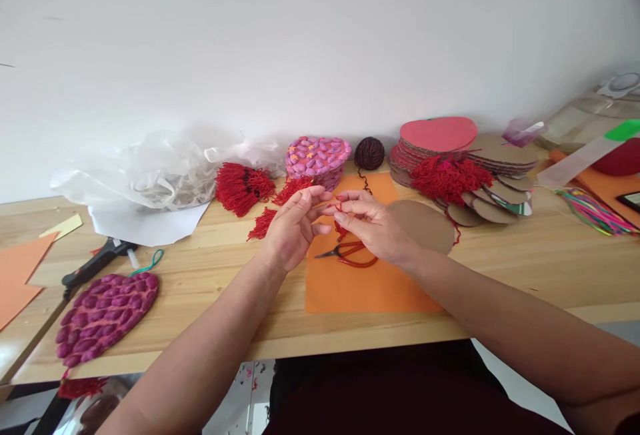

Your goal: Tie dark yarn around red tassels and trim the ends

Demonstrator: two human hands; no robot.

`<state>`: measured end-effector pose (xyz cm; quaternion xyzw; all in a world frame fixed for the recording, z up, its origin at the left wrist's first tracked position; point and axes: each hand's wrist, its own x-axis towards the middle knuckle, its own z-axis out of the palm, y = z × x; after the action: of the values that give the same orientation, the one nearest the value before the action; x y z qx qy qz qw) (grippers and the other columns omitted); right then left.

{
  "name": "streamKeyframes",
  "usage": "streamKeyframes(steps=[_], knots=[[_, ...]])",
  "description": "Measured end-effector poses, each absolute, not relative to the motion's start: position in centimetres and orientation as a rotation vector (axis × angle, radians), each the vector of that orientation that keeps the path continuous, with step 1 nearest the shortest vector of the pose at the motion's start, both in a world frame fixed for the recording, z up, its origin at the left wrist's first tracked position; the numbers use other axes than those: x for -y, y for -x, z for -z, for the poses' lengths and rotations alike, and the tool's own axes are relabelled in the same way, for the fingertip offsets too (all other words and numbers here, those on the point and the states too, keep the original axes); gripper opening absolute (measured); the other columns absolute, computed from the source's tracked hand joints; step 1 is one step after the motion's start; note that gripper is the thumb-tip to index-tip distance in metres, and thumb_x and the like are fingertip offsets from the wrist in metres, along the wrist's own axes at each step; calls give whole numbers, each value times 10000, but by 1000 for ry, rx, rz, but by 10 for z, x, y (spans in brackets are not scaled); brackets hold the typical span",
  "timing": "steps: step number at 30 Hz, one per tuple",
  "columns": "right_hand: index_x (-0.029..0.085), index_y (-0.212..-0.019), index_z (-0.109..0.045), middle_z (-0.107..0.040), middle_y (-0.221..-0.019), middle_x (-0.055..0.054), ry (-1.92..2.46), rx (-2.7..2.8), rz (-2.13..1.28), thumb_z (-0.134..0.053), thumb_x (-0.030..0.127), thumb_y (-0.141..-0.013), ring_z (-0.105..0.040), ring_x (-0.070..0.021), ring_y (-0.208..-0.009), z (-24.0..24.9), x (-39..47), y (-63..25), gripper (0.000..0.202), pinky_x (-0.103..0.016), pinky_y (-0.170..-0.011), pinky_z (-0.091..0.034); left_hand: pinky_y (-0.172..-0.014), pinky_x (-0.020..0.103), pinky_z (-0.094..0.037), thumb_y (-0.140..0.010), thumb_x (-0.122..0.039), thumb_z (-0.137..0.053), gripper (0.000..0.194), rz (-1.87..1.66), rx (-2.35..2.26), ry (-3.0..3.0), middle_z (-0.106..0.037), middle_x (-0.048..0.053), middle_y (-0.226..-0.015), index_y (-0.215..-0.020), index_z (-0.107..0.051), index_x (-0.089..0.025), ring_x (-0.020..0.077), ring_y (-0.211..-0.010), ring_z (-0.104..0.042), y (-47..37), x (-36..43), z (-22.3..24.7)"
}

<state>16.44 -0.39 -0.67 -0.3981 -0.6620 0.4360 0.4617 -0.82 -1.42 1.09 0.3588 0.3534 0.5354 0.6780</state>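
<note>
A short length of red yarn runs between my hands, just above the orange sheet. My right hand pinches it between thumb and fingers. My left hand is turned palm toward me, its fingers partly spread, with the yarn held at the fingertips. Below the hands, red-handled scissors lie on the orange sheet, blades pointing left. Behind my left hand are small red yarn tassels. A round cardboard piece lies beside my right wrist.
A larger red tassel bundle, a decorated stack and a dark yarn ball stand along the wall. At right are stacked cardboard pieces. A purple heart and a glue gun lie at left.
</note>
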Motion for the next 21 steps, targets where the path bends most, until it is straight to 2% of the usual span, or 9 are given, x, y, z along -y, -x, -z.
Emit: streamKeyframes(steps=[3,6,8,10,13,16,21], knots=[[272,-924,-808,-636,-1153,-71,930,1612,-1170,-706,329,-855,-597,-224,-1141,7,6,-161,136,-411,-993,-485,-635,254,-586,-919,-505,-593,405,-1074,-700,-770,-686,101,-1096,-1163,-621,-182,146,-806,-673,3,18,-10],[260,-933,-800,-676,-1026,-51,885,1462,-1456,-700,372,-853,-636,-176,-916,6,6,-160,169,-355,-817,-542,-674,305,-601,-921,-547,-573,459,-994,-724,-794,-704,104,-1001,-1174,-615,-166,159,-736,-690,0,18,-5],[255,-945,-791,-685,-922,-32,863,1288,-1614,-722,408,-829,-598,-138,-738,5,5,-161,204,-312,-674,-536,-670,309,-593,-912,-542,-589,467,-979,-763,-838,-710,109,-943,-1154,-626,-145,170,-719,-696,0,17,-2],[243,-922,-781,-686,-850,-19,845,1163,-1674,-760,429,-788,-562,-124,-664,4,2,-164,230,-300,-625,-529,-678,308,-581,-905,-524,-604,461,-968,-790,-874,-713,114,-898,-1134,-642,-126,176,-724,-697,2,16,-1],[226,-870,-762,-703,-878,-23,848,1112,-1623,-797,444,-747,-595,-135,-715,2,-1,-167,253,-300,-658,-540,-698,302,-562,-856,-462,-677,411,-940,-813,-907,-712,105,-851,-1079,-672,-117,173,-742,-685,4,15,0],[225,-894,-758,-705,-877,-26,893,1193,-1513,-776,462,-773,-632,-146,-771,2,-1,-167,266,-297,-696,-537,-671,271,-518,-781,-404,-759,341,-897,-848,-1022,-679,59,-785,-964,-701,-121,131,-680,-632,5,16,0],[220,-891,-741,-698,-903,-32,883,1343,-1358,-733,483,-824,-652,-160,-828,1,0,-168,272,-335,-803,-547,-625,250,-443,-816,-434,-700,317,-856,-905,-1245,-551,-16,-678,-931,-716,-139,93,-604,-523,5,19,-4]])
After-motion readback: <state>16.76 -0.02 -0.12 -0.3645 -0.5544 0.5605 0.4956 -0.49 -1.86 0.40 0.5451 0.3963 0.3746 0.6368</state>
